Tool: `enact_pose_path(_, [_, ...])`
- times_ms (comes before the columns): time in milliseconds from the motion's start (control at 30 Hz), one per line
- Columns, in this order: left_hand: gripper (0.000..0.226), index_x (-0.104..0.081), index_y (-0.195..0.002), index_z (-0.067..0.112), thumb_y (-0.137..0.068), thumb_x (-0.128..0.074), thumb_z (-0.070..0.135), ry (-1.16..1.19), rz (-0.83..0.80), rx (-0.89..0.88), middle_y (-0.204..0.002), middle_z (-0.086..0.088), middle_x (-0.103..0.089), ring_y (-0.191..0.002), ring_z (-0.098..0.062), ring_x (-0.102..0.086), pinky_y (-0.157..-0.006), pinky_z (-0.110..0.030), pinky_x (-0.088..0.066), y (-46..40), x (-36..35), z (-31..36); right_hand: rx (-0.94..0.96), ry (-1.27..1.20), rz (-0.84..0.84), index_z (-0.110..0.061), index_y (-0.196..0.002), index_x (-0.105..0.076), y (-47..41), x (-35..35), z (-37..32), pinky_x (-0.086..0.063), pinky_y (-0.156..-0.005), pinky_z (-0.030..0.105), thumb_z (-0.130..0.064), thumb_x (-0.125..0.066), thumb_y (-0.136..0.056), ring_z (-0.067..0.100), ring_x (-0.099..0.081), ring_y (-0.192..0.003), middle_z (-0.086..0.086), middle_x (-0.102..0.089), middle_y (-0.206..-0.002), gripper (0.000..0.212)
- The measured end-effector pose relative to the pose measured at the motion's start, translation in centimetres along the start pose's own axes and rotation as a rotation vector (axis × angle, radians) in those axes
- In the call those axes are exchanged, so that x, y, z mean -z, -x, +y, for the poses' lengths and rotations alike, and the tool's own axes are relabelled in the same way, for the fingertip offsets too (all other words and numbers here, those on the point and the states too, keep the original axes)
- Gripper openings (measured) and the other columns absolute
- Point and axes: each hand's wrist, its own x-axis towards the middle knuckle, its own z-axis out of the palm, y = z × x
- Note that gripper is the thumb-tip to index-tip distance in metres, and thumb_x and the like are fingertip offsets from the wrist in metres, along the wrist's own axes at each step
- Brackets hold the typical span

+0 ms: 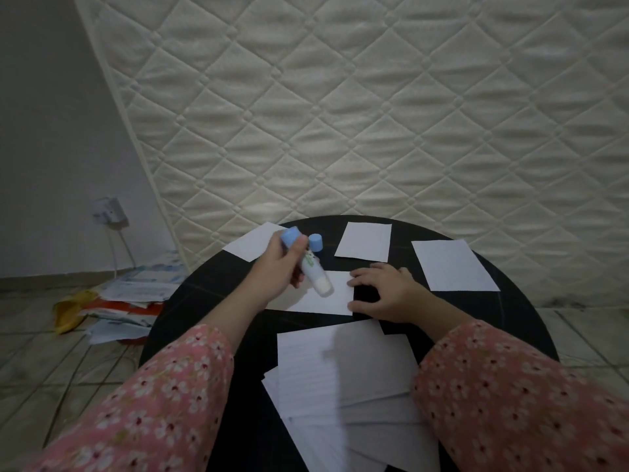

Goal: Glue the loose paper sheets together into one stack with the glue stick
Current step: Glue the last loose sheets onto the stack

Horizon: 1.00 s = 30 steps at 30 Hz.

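Glue stick point(311, 267), uncapped, sits gripped in our left hand point(284, 264) tip-down over the sheet point(323, 296) that our right hand point(381, 294), fingers spread flat, steadies for gluing.

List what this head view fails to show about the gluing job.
- Glue stick: label print too small and blurred to read; the left hand covers its upper barrel.
- Centre sheet: glue already on it cannot be told; white on white, dim light.
- Its right edge: under the right hand.
- Near pile of sheets: count unclear; overlapped, cut by the bottom edge and both sleeves.
- Floor papers: print too small.
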Motion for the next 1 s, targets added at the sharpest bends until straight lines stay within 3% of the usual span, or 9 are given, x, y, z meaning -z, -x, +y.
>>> enact_pose_path(133, [0.027,-0.049,-0.118,0.024,-0.094,-0.059,0.028,-0.129,-0.123,-0.151,-0.104,-0.009,-0.069,-0.067,-0.01,-0.054,-0.065,-0.027,-0.046,0.7,-2.0,0.4,0.012,-0.033,-0.014,-0.036,-0.137,-0.046,0.1,-0.3,0.6,-0.009,-0.115,0.053,-0.057,-0.056,-0.086,0.01,-0.016,-0.143,-0.019,-0.03,-0.152,0.056])
enact_pose_path(200, [0.025,-0.052,-0.114,0.024,-0.092,-0.061,0.029,-0.204,-0.127,-0.188,-0.106,-0.005,-0.068,-0.074,-0.007,-0.056,-0.071,-0.028,-0.045,0.8,-2.4,0.3,0.016,-0.044,-0.029,-0.035,-0.138,-0.044,0.1,-0.5,0.8,-0.007,-0.116,0.053,-0.058,-0.055,-0.085,0.01,-0.014,-0.144,-0.019,-0.027,-0.153,0.058])
enact_pose_path(333, [0.03,-0.053,-0.114,0.016,-0.091,-0.061,0.033,-0.324,-0.123,-0.205,-0.106,-0.002,-0.065,-0.094,-0.018,-0.061,-0.084,-0.037,-0.05,1.2,-2.7,0.8,0.024,-0.053,-0.062,-0.034,-0.141,-0.04,0.0,-0.8,0.9,-0.002,-0.116,0.053,-0.055,-0.053,-0.088,0.012,-0.007,-0.146,-0.017,-0.018,-0.157,0.058])
enact_pose_path(567, [0.029,-0.051,-0.114,0.02,-0.091,-0.061,0.036,-0.4,-0.154,-0.23,-0.104,0.0,-0.064,-0.097,-0.016,-0.061,-0.088,-0.041,-0.05,1.7,-3.2,1.2,0.027,-0.04,-0.098,-0.036,-0.14,-0.036,-0.3,-1.2,1.1,0.002,-0.116,0.054,-0.055,-0.049,-0.091,0.012,-0.001,-0.147,-0.015,-0.009,-0.159,0.054])
enact_pose_path(700, [0.029,-0.049,-0.114,0.02,-0.092,-0.059,0.036,-0.439,-0.206,-0.256,-0.101,-0.003,-0.064,-0.091,-0.018,-0.06,-0.082,-0.032,-0.047,1.9,-3.3,1.4,0.031,-0.051,-0.09,-0.034,-0.138,-0.039,-0.2,-1.2,1.0,0.002,-0.115,0.055,-0.053,-0.05,-0.09,0.013,-0.002,-0.147,-0.016,-0.01,-0.159,0.053])
enact_pose_path(833, [0.036,-0.04,-0.125,0.022,-0.095,-0.054,0.037,-0.471,-0.23,-0.248,-0.104,-0.003,-0.061,-0.086,-0.009,-0.055,-0.074,-0.02,-0.041,1.9,-3.3,1.5,0.029,-0.044,-0.076,-0.032,-0.137,-0.039,-0.1,-1.2,0.8,0.001,-0.115,0.055,-0.052,-0.05,-0.09,0.013,-0.004,-0.147,-0.015,-0.012,-0.159,0.053])
enact_pose_path(1000, [0.046,-0.036,-0.134,0.024,-0.094,-0.054,0.041,-0.471,-0.211,-0.196,-0.108,0.004,-0.058,-0.098,-0.012,-0.055,-0.082,-0.029,-0.041,1.5,-2.2,0.7,0.023,-0.048,-0.067,-0.029,-0.141,-0.038,0.1,-1.1,0.5,0.001,-0.115,0.054,-0.05,-0.051,-0.09,0.013,-0.004,-0.147,-0.012,-0.014,-0.159,0.056])
